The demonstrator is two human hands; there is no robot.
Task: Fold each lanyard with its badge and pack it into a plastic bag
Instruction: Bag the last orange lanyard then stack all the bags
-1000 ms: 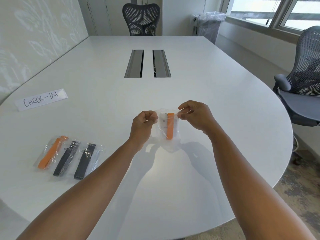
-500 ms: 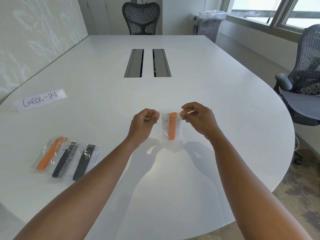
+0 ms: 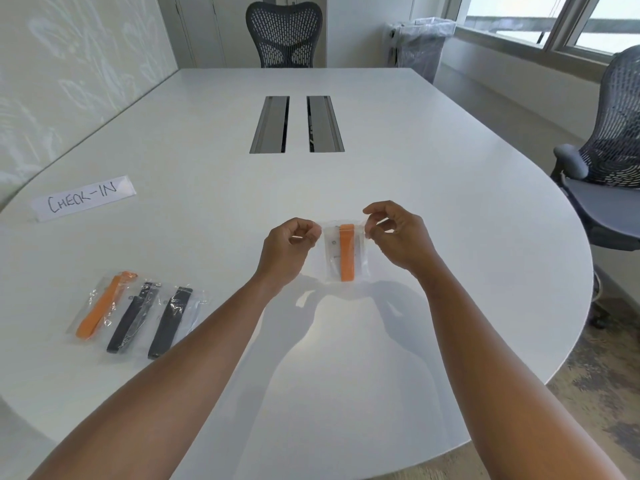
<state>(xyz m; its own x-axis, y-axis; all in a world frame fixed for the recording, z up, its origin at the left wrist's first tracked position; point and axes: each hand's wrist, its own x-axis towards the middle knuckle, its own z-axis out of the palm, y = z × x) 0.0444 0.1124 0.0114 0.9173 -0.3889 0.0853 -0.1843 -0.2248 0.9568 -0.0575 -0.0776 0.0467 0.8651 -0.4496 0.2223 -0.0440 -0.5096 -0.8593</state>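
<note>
Hands: left [image 3: 289,245] and right [image 3: 398,237], fingers curled, pinch top corners of bag [image 3: 346,252] holding orange lanyard [image 3: 347,252] above table [image 3: 450,202].

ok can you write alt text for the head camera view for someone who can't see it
Two hands, left hand and right hand, pinch the top corners of a clear plastic bag holding a folded orange lanyard above a white table. Three packed bags lie to the left, near a paper sign reading CHECK-IN.
</note>
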